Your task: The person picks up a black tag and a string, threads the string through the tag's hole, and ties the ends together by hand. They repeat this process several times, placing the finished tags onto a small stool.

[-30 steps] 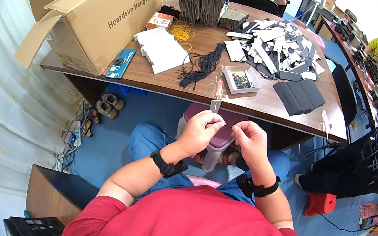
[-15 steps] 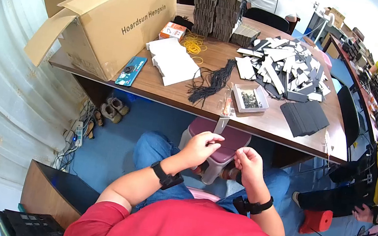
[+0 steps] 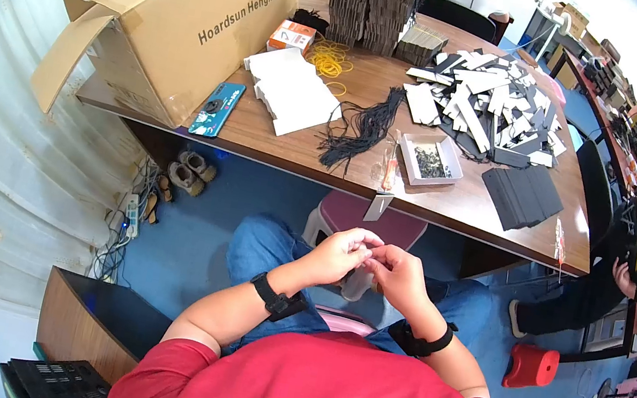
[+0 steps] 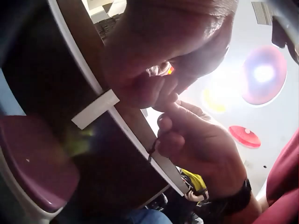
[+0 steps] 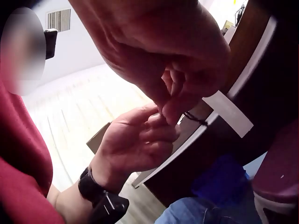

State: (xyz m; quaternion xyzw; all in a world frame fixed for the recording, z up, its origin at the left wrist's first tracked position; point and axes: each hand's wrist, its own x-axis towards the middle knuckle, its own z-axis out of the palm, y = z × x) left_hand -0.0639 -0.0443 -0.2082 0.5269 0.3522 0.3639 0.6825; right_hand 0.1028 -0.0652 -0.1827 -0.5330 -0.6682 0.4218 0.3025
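In the head view my left hand [image 3: 334, 258] and right hand [image 3: 399, 280] meet fingertip to fingertip above my lap, in front of the table edge. Both pinch with thumb and index finger. A short end of thin black cord [image 5: 196, 118] sticks out past the fingertips in the right wrist view. The same cord [image 4: 152, 152] hangs beside the right hand's curled fingers in the left wrist view. The rest of it is hidden inside the fingers. A bundle of black cords [image 3: 361, 127] lies on the table [image 3: 267, 153] ahead of the hands.
A white tray of small dark parts [image 3: 454, 175], stacked black cards [image 3: 520, 196] and a heap of black and white strips [image 3: 484, 100] lie on the table. A cardboard box [image 3: 187, 28] stands left. A white tab [image 3: 378, 207] juts from the table edge above a stool [image 3: 381, 224].
Half a second ago the hands were apart, the left one's fingers spread a little; now the right hand has moved left and the fingertips meet.
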